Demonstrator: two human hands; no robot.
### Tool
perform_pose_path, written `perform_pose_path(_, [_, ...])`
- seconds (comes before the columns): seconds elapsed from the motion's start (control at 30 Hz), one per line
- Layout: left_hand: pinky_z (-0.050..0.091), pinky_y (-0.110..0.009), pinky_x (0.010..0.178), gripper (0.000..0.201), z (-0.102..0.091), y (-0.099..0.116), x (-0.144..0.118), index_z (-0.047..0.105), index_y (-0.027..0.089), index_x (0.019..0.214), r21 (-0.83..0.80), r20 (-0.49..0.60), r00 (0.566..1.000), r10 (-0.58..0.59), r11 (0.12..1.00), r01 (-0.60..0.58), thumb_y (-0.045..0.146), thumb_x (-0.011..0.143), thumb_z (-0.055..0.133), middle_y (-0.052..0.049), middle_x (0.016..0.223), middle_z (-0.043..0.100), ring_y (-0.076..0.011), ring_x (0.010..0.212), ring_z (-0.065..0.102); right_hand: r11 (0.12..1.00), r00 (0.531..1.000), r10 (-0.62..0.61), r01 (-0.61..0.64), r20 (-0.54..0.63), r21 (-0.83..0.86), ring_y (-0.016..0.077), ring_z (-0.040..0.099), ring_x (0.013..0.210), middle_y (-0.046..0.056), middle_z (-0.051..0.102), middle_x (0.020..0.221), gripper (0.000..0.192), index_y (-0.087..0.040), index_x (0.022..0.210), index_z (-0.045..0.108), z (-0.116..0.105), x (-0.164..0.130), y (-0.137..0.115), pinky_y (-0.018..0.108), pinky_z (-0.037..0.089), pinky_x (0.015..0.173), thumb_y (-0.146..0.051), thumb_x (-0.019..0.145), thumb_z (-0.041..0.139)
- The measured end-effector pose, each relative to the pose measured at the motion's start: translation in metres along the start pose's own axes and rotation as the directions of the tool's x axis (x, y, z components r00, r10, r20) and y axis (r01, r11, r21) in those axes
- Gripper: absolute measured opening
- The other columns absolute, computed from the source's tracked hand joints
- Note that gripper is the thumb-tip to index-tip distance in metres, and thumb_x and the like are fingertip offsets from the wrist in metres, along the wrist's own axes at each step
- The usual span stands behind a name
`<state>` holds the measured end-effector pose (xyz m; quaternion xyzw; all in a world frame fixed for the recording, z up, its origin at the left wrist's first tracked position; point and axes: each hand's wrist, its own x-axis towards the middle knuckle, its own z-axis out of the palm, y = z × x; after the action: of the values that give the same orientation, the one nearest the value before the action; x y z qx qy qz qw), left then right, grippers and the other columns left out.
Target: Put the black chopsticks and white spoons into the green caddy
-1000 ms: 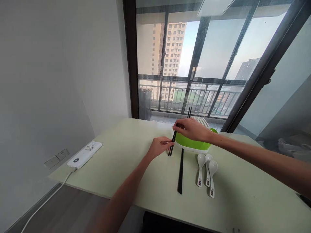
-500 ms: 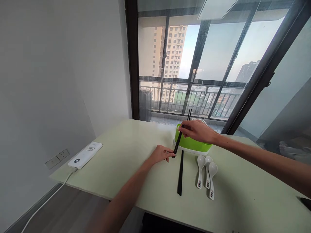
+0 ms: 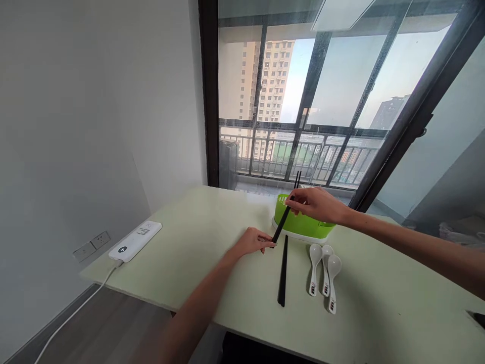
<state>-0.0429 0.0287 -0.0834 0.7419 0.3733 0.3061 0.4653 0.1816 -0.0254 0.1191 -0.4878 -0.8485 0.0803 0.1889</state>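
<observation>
My right hand (image 3: pixel 313 203) pinches a pair of black chopsticks (image 3: pixel 283 221) around their middle, in front of the green basket. The thin tips point up and away, slightly apart. At their thick lower end, my left hand (image 3: pixel 254 241) grips the same chopsticks between thumb and fingers. The green utensil basket (image 3: pixel 307 225) stands behind on a white base, partly covered by my right hand. More black chopsticks (image 3: pixel 282 275) lie together on the table just below. Right of them rest three white spoons (image 3: pixel 315 256), handles toward me.
A white power strip (image 3: pixel 137 241) with a cable lies at the table's left edge. The pale table (image 3: pixel 197 227) meets a wall on the left and a glass door behind. A dark object (image 3: pixel 479 318) sits at the far right edge.
My right hand has shifted slightly right, and the held chopsticks lean more to the right. My left hand keeps its grip on the thick end. The view has moved slightly.
</observation>
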Motion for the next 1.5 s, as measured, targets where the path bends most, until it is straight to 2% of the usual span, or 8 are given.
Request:
perform_pose_path(0.2, [0.053, -0.026, 0.061, 0.048, 0.002, 0.000, 0.001, 0.081, 0.014, 0.100, 0.001, -0.011, 1.000, -0.002, 1.000, 0.002, 0.052, 0.070, 0.082, -0.009, 0.088, 0.079, -0.0124, 0.052, 0.062, 0.999, 1.000, 0.024, -0.025, -0.012, -0.028, 0.0171, 0.071, 0.069, 0.001, 0.076, 0.077, 0.034, -0.021, 0.089, 0.067, -0.007, 0.002, -0.001, 0.027, 0.049, 0.068, -0.048, 0.097, 0.047])
perform_pose_path(0.33, [0.050, -0.025, 0.060, 0.040, 0.003, 0.002, 0.000, 0.082, 0.016, 0.095, 0.054, -0.006, 1.000, 0.023, 0.998, -0.022, 0.051, 0.076, 0.077, -0.005, 0.078, 0.077, -0.0119, 0.050, 0.061, 0.998, 0.998, 0.059, -0.060, -0.027, -0.021, 0.0184, 0.072, 0.071, 0.001, 0.077, 0.077, 0.031, -0.021, 0.089, 0.065, -0.003, 0.003, -0.002, 0.028, 0.050, 0.069, -0.045, 0.097, 0.047])
perform_pose_path(0.53, [0.046, -0.022, 0.058, 0.041, 0.002, 0.001, -0.001, 0.080, 0.017, 0.106, 0.078, 0.018, 0.996, 0.086, 0.993, -0.088, 0.050, 0.084, 0.069, -0.001, 0.071, 0.072, -0.0122, 0.051, 0.062, 0.994, 0.992, 0.106, -0.105, -0.066, 0.023, 0.0184, 0.074, 0.075, 0.001, 0.077, 0.077, 0.029, -0.021, 0.088, 0.064, 0.003, 0.004, 0.001, 0.028, 0.052, 0.073, -0.043, 0.097, 0.046])
perform_pose_path(0.97, [0.045, -0.023, 0.059, 0.043, 0.003, 0.002, -0.001, 0.079, 0.017, 0.103, 0.110, 0.029, 0.997, 0.066, 0.992, -0.069, 0.053, 0.088, 0.061, -0.004, 0.081, 0.076, -0.0117, 0.052, 0.061, 0.998, 0.997, 0.065, -0.065, -0.049, 0.002, 0.0187, 0.073, 0.072, 0.000, 0.077, 0.076, 0.025, -0.023, 0.086, 0.062, 0.001, 0.011, -0.013, 0.029, 0.053, 0.071, -0.042, 0.096, 0.049])
perform_pose_path(1.1, [0.046, -0.024, 0.061, 0.045, 0.004, -0.001, -0.001, 0.078, 0.017, 0.102, 0.059, -0.004, 0.998, 0.063, 0.996, -0.063, 0.056, 0.087, 0.062, -0.005, 0.080, 0.076, -0.0130, 0.054, 0.063, 0.999, 0.999, 0.043, -0.043, -0.027, 0.020, 0.0182, 0.074, 0.069, 0.000, 0.077, 0.076, 0.024, -0.023, 0.085, 0.060, -0.002, 0.017, -0.013, 0.029, 0.054, 0.069, -0.041, 0.096, 0.050])
perform_pose_path(1.2, [0.045, -0.023, 0.057, 0.047, 0.002, 0.001, 0.001, 0.074, 0.016, 0.109, -0.029, -0.097, 0.994, 0.045, 0.998, -0.048, 0.056, 0.085, 0.066, -0.007, 0.090, 0.076, -0.0130, 0.057, 0.066, 0.999, 1.000, 0.005, -0.004, -0.031, 0.032, 0.0178, 0.073, 0.067, 0.002, 0.077, 0.079, 0.028, -0.021, 0.087, 0.061, -0.015, 0.024, -0.013, 0.030, 0.055, 0.066, -0.046, 0.096, 0.050])
perform_pose_path(1.33, [0.041, -0.019, 0.049, 0.059, -0.003, 0.003, 0.004, 0.061, 0.020, 0.127, -0.135, -0.287, 0.958, 0.018, 0.989, -0.059, 0.054, 0.081, 0.073, -0.014, 0.129, 0.065, -0.0124, 0.069, 0.070, 1.000, 0.991, 0.004, -0.003, -0.137, 0.004, 0.0182, 0.072, 0.067, 0.005, 0.077, 0.082, 0.039, -0.019, 0.092, 0.065, -0.057, 0.034, -0.012, 0.033, 0.056, 0.063, -0.056, 0.094, 0.051])
perform_pose_path(1.5, [0.044, -0.020, 0.046, 0.051, -0.007, -0.002, 0.010, 0.061, 0.015, 0.116, -0.161, -0.354, 0.932, -0.073, 0.987, 0.016, 0.058, 0.087, 0.064, -0.015, 0.124, 0.066, -0.0127, 0.073, 0.068, 0.997, 0.957, 0.056, -0.069, -0.283, -0.036, 0.0218, 0.072, 0.068, 0.007, 0.076, 0.081, 0.040, -0.020, 0.089, 0.068, -0.111, 0.047, -0.007, 0.038, 0.057, 0.068, -0.059, 0.090, 0.058])
